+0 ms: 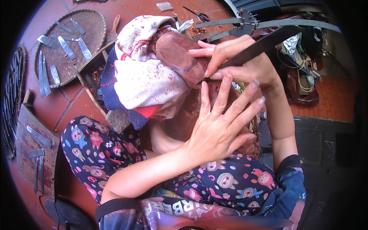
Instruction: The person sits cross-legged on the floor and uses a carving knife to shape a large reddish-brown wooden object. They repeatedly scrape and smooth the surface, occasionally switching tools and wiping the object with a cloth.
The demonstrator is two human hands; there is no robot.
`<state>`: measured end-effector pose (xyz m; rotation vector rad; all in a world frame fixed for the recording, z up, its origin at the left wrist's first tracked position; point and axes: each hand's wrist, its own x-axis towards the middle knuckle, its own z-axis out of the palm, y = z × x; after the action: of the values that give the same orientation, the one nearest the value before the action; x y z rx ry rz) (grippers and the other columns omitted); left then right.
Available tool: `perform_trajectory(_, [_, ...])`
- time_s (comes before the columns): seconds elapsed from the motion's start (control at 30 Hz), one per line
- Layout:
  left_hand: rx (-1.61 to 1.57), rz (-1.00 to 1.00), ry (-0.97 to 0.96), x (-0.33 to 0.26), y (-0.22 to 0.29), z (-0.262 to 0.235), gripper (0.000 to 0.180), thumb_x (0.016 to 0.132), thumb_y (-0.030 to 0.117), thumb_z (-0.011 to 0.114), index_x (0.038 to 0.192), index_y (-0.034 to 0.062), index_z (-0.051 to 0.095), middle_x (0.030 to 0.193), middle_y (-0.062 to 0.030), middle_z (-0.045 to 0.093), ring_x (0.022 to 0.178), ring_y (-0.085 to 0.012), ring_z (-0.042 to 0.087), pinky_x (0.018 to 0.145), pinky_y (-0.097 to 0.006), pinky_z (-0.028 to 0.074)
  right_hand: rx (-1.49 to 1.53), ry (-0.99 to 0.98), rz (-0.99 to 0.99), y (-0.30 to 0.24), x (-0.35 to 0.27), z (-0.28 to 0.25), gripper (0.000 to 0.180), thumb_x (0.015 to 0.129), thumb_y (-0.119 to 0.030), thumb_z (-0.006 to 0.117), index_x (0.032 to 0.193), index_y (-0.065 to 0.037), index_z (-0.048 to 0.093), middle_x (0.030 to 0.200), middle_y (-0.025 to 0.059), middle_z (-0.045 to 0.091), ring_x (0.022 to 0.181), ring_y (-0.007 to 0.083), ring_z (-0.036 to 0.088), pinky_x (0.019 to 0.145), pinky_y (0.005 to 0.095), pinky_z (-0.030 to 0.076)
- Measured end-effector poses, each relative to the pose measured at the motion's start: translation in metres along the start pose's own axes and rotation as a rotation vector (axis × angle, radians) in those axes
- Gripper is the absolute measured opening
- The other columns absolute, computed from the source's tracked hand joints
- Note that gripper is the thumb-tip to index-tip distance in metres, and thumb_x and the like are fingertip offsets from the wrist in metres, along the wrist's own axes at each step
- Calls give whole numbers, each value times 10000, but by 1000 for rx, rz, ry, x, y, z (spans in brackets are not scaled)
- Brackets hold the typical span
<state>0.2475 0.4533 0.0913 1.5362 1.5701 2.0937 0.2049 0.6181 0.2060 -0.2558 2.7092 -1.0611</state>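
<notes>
A reddish-brown carved wood piece (174,53) lies in front of me, with a stained white towel (149,82) bunched around its left side. My right hand (239,57) pinches a long, dark flat carving blade (257,46) between thumb and fingers. The blade slants down to the left, its tip at the wood's lower end. My left hand (224,124) is open, fingers spread, palm down, just below the tip. Its index fingertip is close to the blade's end; whether it touches I cannot tell.
Several flat metal blades lie on a round woven tray (99,28) at the upper left. A wooden board (27,153) with more blades is at the left. Behind the wood are scissors (201,16) and a dark toothed disc (245,23). A wooden box (90,86) holds shavings.
</notes>
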Motion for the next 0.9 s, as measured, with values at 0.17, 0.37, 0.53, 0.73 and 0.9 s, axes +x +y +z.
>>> perform_trajectory(0.17, [73, 83, 146, 36, -16, -2, 777, 830, 267, 746, 1506, 86, 408, 1630, -231, 173, 1485, -540, -11, 1168, -645, 81, 20, 44, 197, -10, 17, -15, 206, 793, -107, 690, 945, 26, 728, 923, 119, 741, 929, 207, 717, 832, 317, 562])
perform_trajectory(0.37, [-52, 39, 321, 33, -17, 4, 936, 775, 237, 772, 1557, 73, 286, 1615, -303, 107, 1489, -523, 52, 1181, -619, 124, 91, -30, 184, -6, 21, -14, 182, 864, -100, 688, 908, 72, 728, 928, 182, 739, 1054, 358, 693, 1008, 482, 504])
perform_trajectory(0.53, [-84, 26, 300, 35, -7, 1, 1032, 735, 229, 804, 1537, -58, 221, 1607, -327, 85, 1491, -516, 63, 1196, -580, 137, 91, -94, 29, -2, 16, -18, 164, 866, -86, 717, 924, 67, 705, 913, 158, 735, 1036, 311, 704, 939, 417, 557])
perform_trajectory(0.73, [-40, 79, 394, 52, -21, 3, 1058, 739, 259, 807, 1532, -84, 197, 1598, -344, 83, 1491, -519, 48, 1195, -585, 130, 78, 0, 190, -11, 21, -17, 228, 873, -135, 706, 897, 91, 694, 903, 182, 727, 970, 318, 715, 974, 437, 526])
perform_trajectory(0.9, [-41, 80, 377, 41, -18, 9, 1073, 722, 261, 815, 1533, -81, 201, 1600, -344, 71, 1493, -516, 38, 1195, -587, 114, 166, -157, 86, 0, 21, -28, 284, 892, -177, 698, 952, 100, 673, 938, 196, 718, 1028, 346, 698, 951, 441, 547])
